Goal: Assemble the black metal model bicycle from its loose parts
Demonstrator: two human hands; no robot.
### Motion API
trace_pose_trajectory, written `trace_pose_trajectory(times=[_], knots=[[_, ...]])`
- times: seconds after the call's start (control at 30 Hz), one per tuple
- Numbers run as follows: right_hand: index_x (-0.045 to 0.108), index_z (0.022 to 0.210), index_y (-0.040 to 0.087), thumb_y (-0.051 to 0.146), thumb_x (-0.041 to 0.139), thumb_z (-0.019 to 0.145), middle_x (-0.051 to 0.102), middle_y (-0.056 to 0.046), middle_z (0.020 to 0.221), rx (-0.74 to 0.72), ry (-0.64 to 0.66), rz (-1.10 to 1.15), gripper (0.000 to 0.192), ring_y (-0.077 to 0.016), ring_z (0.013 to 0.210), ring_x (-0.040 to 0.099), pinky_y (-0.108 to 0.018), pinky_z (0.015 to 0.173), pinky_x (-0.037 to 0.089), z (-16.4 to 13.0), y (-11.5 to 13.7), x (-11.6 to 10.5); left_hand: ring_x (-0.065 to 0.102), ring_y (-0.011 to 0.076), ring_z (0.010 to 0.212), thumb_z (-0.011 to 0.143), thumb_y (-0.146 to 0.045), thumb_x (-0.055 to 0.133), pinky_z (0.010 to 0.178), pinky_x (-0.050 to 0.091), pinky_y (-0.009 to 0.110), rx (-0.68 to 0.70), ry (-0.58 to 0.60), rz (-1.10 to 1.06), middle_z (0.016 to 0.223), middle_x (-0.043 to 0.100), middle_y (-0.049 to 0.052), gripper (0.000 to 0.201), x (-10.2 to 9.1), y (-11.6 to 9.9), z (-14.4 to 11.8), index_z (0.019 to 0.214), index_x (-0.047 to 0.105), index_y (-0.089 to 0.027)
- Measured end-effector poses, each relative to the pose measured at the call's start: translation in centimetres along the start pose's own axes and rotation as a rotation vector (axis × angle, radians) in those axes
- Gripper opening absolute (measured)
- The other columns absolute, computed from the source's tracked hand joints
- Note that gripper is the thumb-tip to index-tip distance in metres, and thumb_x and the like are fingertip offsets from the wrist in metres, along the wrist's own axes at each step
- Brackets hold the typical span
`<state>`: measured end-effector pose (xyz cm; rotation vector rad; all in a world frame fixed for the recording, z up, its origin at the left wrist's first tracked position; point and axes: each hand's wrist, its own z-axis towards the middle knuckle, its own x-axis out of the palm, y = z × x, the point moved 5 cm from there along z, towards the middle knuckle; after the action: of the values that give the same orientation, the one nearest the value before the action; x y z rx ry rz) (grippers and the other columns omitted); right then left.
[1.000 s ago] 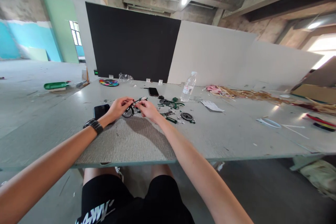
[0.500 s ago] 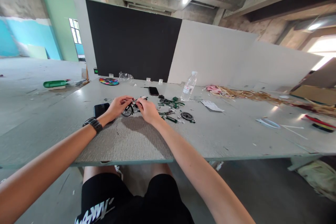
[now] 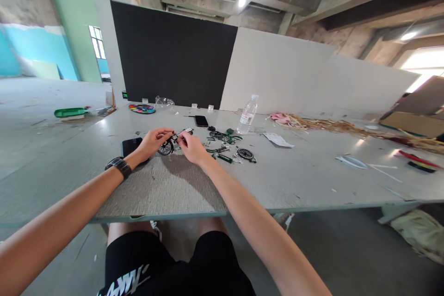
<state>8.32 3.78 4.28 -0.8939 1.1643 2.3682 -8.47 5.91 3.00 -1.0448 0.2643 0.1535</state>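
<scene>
Between my two hands is a small model bicycle (image 3: 165, 148), a black spoked wheel showing under my left fingers. My left hand (image 3: 155, 141), with a dark watch on the wrist, pinches the model from the left. From the right, my right hand (image 3: 191, 146) closes its fingertips on the same model. A small silver slatted piece shows just above the right fingers. Most of the model's middle is hidden by the fingers. To the right lie loose green and black bicycle parts (image 3: 227, 135) and a separate spoked wheel (image 3: 245, 153).
A phone (image 3: 200, 121) lies beyond my hands; another dark phone-like object (image 3: 130, 146) sits beside my left wrist. A plastic bottle (image 3: 247, 114) stands behind the parts, near a paper sheet (image 3: 278, 139). A colourful palette (image 3: 142, 109) is at the back left.
The whole view has shifted slightly. Both hands stay on the model bicycle, with only a small change in finger position.
</scene>
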Motion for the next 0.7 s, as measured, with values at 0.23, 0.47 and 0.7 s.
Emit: trace_pose_trajectory(times=[0.23, 0.47, 0.7], knots=[[0.067, 0.12, 0.029, 0.038, 0.041, 0.106, 0.069, -0.006, 0.101, -0.059, -0.023, -0.431, 0.031, -0.0197, 0.085, 0.062, -0.027, 0.068, 0.035, -0.8, 0.6, -0.8, 0.07, 0.024, 0.09, 0.077, -0.066, 0.068, 0.082, 0.054, 0.034, -0.004, 0.007, -0.013, 0.102, 0.077, 0.01, 0.058, 0.1, 0.4, 0.1, 0.104, 0.075, -0.015], [0.072, 0.102, 0.02, 0.03, 0.044, 0.105, 0.073, -0.005, 0.092, -0.086, -0.005, -0.153, 0.03, -0.0166, 0.081, 0.063, -0.024, 0.07, 0.036, -0.1, 0.6, -0.3, 0.07, 0.0239, 0.09, 0.077, -0.064, 0.068, 0.083, 0.054, 0.034, 0.007, -0.003, -0.005, 0.102, 0.077, 0.01, 0.055, 0.0, 0.0, 0.1, 0.103, 0.074, -0.015], [0.074, 0.091, 0.016, 0.027, 0.05, 0.102, 0.071, -0.003, 0.086, -0.069, 0.026, 0.06, 0.028, -0.0148, 0.079, 0.06, -0.023, 0.072, 0.036, 0.8, -0.1, -0.2, 0.07, 0.0249, 0.09, 0.076, -0.065, 0.068, 0.084, 0.054, 0.035, 0.016, 0.004, -0.002, 0.102, 0.077, 0.012, 0.059, 0.0, -0.1, 0.1, 0.102, 0.074, -0.013]])
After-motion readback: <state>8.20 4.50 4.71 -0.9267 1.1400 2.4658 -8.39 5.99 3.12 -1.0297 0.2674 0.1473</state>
